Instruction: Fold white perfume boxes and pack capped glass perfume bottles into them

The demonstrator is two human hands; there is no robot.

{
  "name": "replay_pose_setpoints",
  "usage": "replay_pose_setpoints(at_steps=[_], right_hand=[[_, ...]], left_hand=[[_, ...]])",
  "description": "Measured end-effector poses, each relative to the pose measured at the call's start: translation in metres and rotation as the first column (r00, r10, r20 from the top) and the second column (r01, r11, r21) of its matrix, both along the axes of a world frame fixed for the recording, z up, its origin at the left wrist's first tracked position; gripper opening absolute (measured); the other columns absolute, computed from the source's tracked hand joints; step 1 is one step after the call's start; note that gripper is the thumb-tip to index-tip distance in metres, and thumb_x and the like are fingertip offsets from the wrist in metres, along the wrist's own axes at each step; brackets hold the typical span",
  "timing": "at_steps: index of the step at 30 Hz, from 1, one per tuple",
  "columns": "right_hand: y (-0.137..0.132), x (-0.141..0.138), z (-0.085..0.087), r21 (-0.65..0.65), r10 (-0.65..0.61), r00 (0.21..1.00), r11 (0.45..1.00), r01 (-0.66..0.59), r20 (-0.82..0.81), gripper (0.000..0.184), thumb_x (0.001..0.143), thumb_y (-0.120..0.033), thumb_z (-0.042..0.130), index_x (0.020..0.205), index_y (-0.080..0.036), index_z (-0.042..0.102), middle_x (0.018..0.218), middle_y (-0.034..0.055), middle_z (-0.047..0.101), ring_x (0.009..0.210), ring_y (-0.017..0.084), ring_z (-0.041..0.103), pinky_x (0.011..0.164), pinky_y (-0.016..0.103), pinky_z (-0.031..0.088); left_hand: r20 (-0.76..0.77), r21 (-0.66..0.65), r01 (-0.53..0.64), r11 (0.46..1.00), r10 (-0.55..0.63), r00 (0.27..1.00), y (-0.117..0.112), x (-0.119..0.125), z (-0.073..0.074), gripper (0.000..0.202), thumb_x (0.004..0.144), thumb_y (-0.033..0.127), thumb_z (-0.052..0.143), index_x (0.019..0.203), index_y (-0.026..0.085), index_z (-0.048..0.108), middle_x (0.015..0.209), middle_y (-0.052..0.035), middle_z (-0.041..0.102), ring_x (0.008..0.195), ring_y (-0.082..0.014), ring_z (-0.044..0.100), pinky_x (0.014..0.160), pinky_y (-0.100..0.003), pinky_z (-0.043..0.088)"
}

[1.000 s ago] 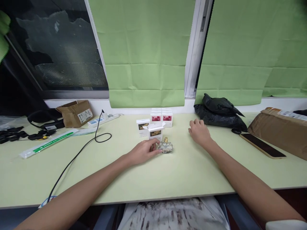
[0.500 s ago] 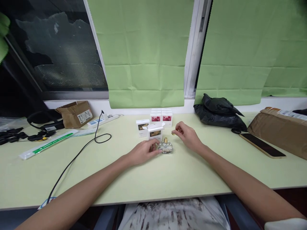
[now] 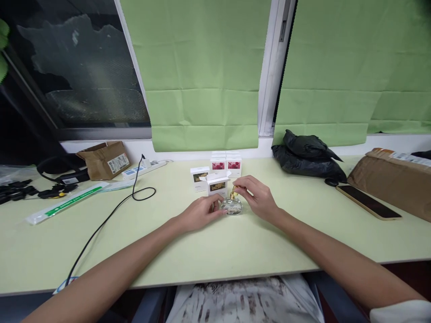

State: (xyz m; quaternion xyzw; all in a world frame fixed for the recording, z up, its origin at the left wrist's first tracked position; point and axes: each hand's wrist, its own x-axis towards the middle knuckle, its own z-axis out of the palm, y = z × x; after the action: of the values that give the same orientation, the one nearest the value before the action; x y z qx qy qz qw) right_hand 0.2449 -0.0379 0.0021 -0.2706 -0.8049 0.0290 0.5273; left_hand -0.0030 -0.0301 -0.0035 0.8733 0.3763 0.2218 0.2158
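Note:
A small round glass perfume bottle (image 3: 232, 206) stands on the pale green table (image 3: 215, 251), just in front of an open white box (image 3: 217, 184). My left hand (image 3: 201, 212) grips the bottle's left side with curled fingers. My right hand (image 3: 256, 198) pinches a small gold cap (image 3: 233, 194) right at the top of the bottle. Several more small white boxes (image 3: 226, 163), some with pink pictures, stand behind the open one.
A black cable (image 3: 111, 215) runs from a power strip (image 3: 144, 169) toward the table's front edge. At the left lie a torn cardboard box (image 3: 105, 158) and a headset (image 3: 57, 170). On the right are a black bag (image 3: 308, 155), a phone (image 3: 368, 202) and a brown parcel (image 3: 393, 179).
My right hand has come from the right side of the table, with a small gold cap pinched, to the top of the bottle. My left hand has stayed on the bottle.

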Motion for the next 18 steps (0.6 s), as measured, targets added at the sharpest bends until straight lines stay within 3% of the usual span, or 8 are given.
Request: replay_pose_setpoints(at_steps=[9,18], right_hand=[[0.0073,-0.0036,-0.0057,0.032,-0.019,0.999,0.999,0.018,0.033,0.01,0.107,-0.03,0.055,0.111,-0.028,0.064,0.107,0.0081,0.072,0.102,0.023,0.069,0.087,0.039,0.058],[0.0072,-0.0035,-0.0093,0.064,-0.031,0.997,0.998,0.027,0.067,0.011,0.108,-0.028,0.054,0.113,-0.027,0.063,0.11,0.0073,0.072,0.098,0.019,0.071,0.075,0.03,0.057]], left_hand=[[-0.008,-0.012,0.012,1.0,-0.012,1.0,0.0014,-0.0014,-0.0001,0.03,0.099,0.052,0.058,0.108,0.023,0.061,0.077,0.0025,0.06,0.068,-0.0163,0.054,0.062,-0.028,0.036],[-0.004,-0.02,0.009,1.0,-0.009,1.0,0.0011,-0.0017,-0.0006,0.032,0.099,0.053,0.058,0.11,0.023,0.061,0.078,0.0025,0.061,0.068,-0.0164,0.054,0.063,-0.028,0.037]])
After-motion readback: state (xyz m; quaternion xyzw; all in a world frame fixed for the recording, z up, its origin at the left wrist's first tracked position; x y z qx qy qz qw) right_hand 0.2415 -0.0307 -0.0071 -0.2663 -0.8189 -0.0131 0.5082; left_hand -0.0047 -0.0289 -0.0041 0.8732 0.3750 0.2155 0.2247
